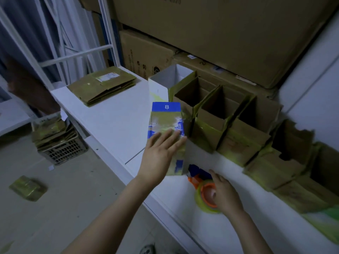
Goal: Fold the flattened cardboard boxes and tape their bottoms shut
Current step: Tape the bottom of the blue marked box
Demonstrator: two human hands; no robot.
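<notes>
White worktop [117, 121] in a dim storeroom, its near edge running diagonally above a grey floor [60, 195]. Right hand [224, 194] rests on a tape roll [206, 197], fingers curled around its orange core. Left hand [161, 153], open and flat, presses on a blue-and-white box [167, 123] lying on the worktop. Just right of it, folded boxes [225, 116] stand open-topped in a row. Bare worktop lies to the left; flattened boxes [102, 85] sit stacked at the far corner. Large cartons [220, 33] are stacked behind.
</notes>
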